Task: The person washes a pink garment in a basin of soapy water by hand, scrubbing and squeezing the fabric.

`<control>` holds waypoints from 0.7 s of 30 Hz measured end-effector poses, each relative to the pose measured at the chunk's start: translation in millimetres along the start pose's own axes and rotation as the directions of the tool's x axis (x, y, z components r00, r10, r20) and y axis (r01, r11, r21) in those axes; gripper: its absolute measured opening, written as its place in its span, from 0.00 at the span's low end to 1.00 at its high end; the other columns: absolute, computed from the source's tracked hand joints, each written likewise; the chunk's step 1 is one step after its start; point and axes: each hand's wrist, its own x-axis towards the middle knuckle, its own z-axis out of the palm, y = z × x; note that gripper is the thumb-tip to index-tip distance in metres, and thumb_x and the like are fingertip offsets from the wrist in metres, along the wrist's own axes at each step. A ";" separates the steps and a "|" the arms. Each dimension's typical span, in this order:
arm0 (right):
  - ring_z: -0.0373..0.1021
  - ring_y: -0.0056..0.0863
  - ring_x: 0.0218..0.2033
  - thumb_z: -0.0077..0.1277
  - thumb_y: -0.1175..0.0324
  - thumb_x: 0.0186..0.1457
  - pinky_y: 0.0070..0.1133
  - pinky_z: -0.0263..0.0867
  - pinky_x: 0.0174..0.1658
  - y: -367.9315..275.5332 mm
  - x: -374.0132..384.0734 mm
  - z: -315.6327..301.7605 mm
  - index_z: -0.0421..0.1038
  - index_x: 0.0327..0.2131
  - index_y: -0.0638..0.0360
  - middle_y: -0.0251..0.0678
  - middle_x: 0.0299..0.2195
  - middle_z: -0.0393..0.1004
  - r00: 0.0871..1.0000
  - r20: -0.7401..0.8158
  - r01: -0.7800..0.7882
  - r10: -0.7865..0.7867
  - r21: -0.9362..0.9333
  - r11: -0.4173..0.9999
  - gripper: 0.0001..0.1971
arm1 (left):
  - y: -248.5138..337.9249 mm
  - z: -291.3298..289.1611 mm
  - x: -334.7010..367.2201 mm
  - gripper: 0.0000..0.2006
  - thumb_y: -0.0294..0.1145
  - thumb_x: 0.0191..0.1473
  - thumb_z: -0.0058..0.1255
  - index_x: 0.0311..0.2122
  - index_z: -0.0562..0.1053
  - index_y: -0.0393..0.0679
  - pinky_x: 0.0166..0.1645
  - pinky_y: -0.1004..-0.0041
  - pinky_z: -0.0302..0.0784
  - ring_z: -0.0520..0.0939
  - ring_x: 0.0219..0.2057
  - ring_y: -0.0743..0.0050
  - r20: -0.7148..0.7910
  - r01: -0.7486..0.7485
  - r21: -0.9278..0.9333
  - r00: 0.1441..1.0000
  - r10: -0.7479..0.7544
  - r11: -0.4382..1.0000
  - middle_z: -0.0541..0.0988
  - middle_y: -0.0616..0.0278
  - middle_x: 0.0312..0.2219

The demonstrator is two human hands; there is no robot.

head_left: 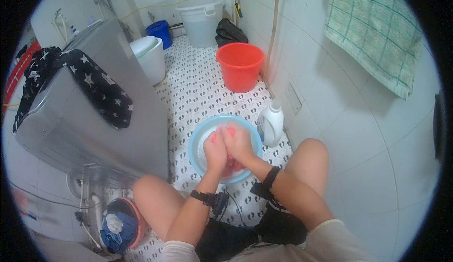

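Between my knees a light blue basin [192, 154] stands on the floor, with whitish, sudsy-looking water inside. Over it, my left hand [215, 149] and my right hand [239, 142] are pressed together, both closed on a red cloth [233, 166]. Bits of red show between the fingers, and the rest of the cloth hangs down into the basin. What kind of garment it is cannot be made out. Just right of the basin stands a white jug-shaped detergent bottle [272, 124] with a handle.
A red bucket [240, 68] stands ahead near the right wall. A grey washing machine [137, 144] with a black star-patterned cloth [98, 86] fills the left side. At lower left sits a tub of clothes [118, 229]. Farther back are a toilet [150, 57] and a large pale bin [200, 24].
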 end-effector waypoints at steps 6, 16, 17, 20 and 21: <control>0.67 0.43 0.17 0.55 0.62 0.59 0.33 0.62 0.24 -18.2 -1.2 -5.1 0.67 0.22 0.65 0.50 0.17 0.69 0.988 0.070 -0.136 0.135 0.009 0.991 0.18 | 2.0 0.7 -0.1 0.20 0.40 0.66 0.44 0.25 0.72 0.35 0.28 0.71 0.66 0.68 0.23 0.81 -0.019 -0.048 0.068 0.999 0.050 0.997 0.73 0.68 0.19; 0.63 0.41 0.16 0.53 0.61 0.60 0.34 0.60 0.23 -15.3 -1.8 -8.1 0.66 0.22 0.65 0.50 0.16 0.67 0.997 0.078 -0.023 0.022 0.012 1.000 0.19 | 6.6 -2.3 -1.6 0.20 0.39 0.66 0.43 0.25 0.72 0.35 0.28 0.72 0.67 0.68 0.23 0.82 0.010 -0.011 0.074 1.000 0.010 0.997 0.74 0.66 0.18; 0.63 0.41 0.16 0.53 0.61 0.60 0.34 0.60 0.23 -6.6 3.0 -10.7 0.66 0.22 0.65 0.50 0.16 0.67 0.997 0.077 -0.023 0.022 0.009 1.000 0.19 | 5.0 0.2 -3.2 0.20 0.39 0.66 0.43 0.25 0.72 0.35 0.28 0.72 0.67 0.68 0.23 0.82 0.013 -0.011 0.072 1.000 0.010 0.997 0.74 0.66 0.18; 0.64 0.45 0.17 0.53 0.62 0.60 0.34 0.60 0.23 4.2 10.6 -13.9 0.63 0.21 0.66 0.51 0.16 0.66 0.963 0.014 -0.268 0.268 0.006 0.963 0.19 | -2.6 2.2 -2.3 0.20 0.39 0.66 0.43 0.27 0.75 0.34 0.28 0.72 0.68 0.71 0.23 0.82 0.144 -0.084 0.130 0.987 0.065 0.988 0.76 0.65 0.19; 0.64 0.45 0.17 0.53 0.62 0.60 0.34 0.60 0.23 -4.4 5.2 -10.0 0.63 0.21 0.66 0.51 0.16 0.66 0.964 0.015 -0.267 0.267 0.007 0.964 0.19 | -5.4 1.8 2.3 0.20 0.38 0.65 0.44 0.26 0.74 0.34 0.27 0.71 0.67 0.69 0.22 0.81 0.069 -0.075 0.089 0.995 0.069 0.993 0.74 0.63 0.17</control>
